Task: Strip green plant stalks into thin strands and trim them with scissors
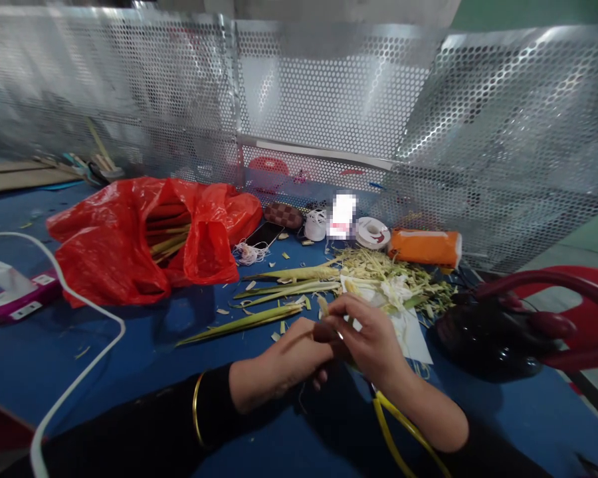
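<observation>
Left hand [284,362] and right hand [373,338] meeting, fingers pinched on leaf strip [323,305]; its tip poking up between them

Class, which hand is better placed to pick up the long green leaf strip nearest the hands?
Probably the left. The left hand lies beside the leaf strip; the right hand sits farther off, beyond the small leaf piece both pinch.

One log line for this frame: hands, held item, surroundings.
left hand: holding leaf strip | right hand: pinching it too | nearby: scrap pile, red bag | surface: blue table
</observation>
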